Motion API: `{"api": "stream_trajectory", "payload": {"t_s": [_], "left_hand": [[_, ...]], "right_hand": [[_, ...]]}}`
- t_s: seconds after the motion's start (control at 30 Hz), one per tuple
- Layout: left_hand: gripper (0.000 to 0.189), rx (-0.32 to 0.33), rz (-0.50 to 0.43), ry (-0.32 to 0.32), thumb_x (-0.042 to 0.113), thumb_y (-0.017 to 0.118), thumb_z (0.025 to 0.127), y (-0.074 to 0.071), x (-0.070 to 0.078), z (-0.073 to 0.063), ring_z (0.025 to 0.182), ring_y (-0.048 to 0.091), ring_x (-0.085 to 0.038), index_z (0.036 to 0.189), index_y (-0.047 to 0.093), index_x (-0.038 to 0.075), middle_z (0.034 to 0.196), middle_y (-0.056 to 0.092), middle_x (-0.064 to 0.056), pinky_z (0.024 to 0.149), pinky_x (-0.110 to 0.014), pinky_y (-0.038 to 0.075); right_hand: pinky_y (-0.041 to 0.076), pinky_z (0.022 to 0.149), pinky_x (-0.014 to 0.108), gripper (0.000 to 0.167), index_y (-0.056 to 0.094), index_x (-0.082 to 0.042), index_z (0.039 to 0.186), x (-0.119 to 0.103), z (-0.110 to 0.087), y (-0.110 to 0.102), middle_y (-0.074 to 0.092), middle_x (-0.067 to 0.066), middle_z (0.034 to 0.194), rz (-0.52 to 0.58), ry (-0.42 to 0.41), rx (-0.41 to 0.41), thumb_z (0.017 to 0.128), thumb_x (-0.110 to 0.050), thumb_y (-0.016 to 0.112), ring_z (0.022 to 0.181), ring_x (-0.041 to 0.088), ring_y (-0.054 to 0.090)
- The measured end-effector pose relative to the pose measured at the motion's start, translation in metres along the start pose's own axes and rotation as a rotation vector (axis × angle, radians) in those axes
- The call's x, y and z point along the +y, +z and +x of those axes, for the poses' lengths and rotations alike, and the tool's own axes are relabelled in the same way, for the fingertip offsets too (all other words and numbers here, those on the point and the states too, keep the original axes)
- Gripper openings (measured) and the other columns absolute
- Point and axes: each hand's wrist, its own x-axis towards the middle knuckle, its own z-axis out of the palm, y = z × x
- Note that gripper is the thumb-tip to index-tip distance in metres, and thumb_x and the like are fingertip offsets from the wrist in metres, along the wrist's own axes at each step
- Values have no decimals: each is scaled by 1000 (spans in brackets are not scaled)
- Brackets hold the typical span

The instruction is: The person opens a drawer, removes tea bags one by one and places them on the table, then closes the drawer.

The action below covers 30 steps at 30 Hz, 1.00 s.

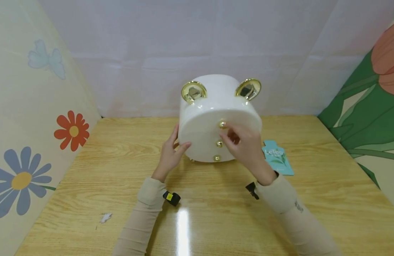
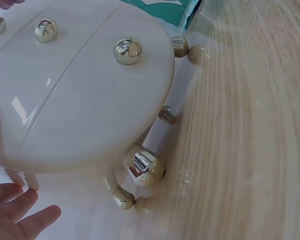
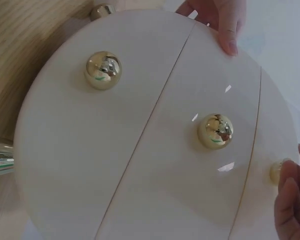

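Note:
A white, round-fronted drawer box (image 1: 200, 129) with two gold bear ears (image 1: 194, 91) stands on small gold feet (image 2: 145, 167). Thin seams divide its front into three drawers, each with a round gold knob. My left hand (image 1: 171, 153) holds the box's left side, thumb on the front edge and fingers along the side wall. My right hand (image 1: 246, 145) is at the top knob (image 1: 222, 124), its fingertips pinching it from the right. The middle knob (image 3: 216, 131) and bottom knob (image 3: 103, 70) are untouched. All the drawers look flush with the front.
Right of the box, a teal packet (image 1: 278, 158) lies flat on the wooden table (image 1: 203, 192). A small white scrap (image 1: 105, 217) is near the table's left front. Behind the box hangs a pale cloth (image 1: 152, 53), and flower-printed panels stand at both sides.

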Motion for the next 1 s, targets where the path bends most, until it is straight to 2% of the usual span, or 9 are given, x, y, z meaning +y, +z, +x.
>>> {"api": "stream_trajectory", "payload": {"t_s": [0.3,0.43,0.53,0.6,0.67,0.8,0.93,1.0], "left_hand": [[69,-23,-1,-5,5,60,88,-3,0,1,128,33,-35,143,18,-4,145,24,-19,94,-52,39],[71,-38,-6,-11,12,60,88,-3,-17,5,128,34,-31,145,18,4,147,25,-12,94,-51,40],[72,-45,26,-18,19,62,88,-4,-31,8,125,39,-28,146,19,11,145,29,-8,94,-49,41],[72,-51,64,-10,21,62,88,-6,-34,8,122,43,-29,146,21,13,143,34,-9,92,-49,42],[68,-49,81,11,20,61,88,-9,-34,8,117,48,-30,145,24,12,139,40,-12,90,-48,44],[53,-45,38,57,13,52,93,-15,-35,8,113,51,-32,141,32,6,131,47,-18,88,-44,46],[40,-36,16,62,5,40,97,-19,-34,7,110,53,-33,137,38,1,128,50,-21,86,-43,48],[38,-31,34,56,3,38,98,-20,-28,6,108,54,-35,136,39,-2,126,50,-23,84,-45,49]], "right_hand": [[46,45,23,16,65,2,85,5,-15,8,59,7,62,-48,-17,-121,72,-2,74,50,13,53],[47,45,21,15,65,2,85,7,-19,11,60,7,62,-44,-12,-160,73,-2,74,50,13,55],[47,45,22,16,65,2,85,9,-21,12,61,8,63,-61,-7,-172,73,-4,74,50,15,56],[48,45,23,17,65,2,85,10,-22,12,61,8,63,-73,2,-180,74,-6,74,50,15,57],[48,46,24,17,64,1,85,10,-22,13,62,8,63,-85,12,-191,74,-7,74,50,16,57],[49,46,25,16,65,0,85,12,-23,14,63,8,64,-84,29,-215,76,-9,73,50,15,58],[49,46,26,16,65,-1,85,13,-24,16,64,8,65,-87,33,-231,75,-8,73,50,15,58],[49,46,26,16,64,0,85,14,-24,17,64,8,65,-95,32,-232,75,-8,74,50,16,59]]}}
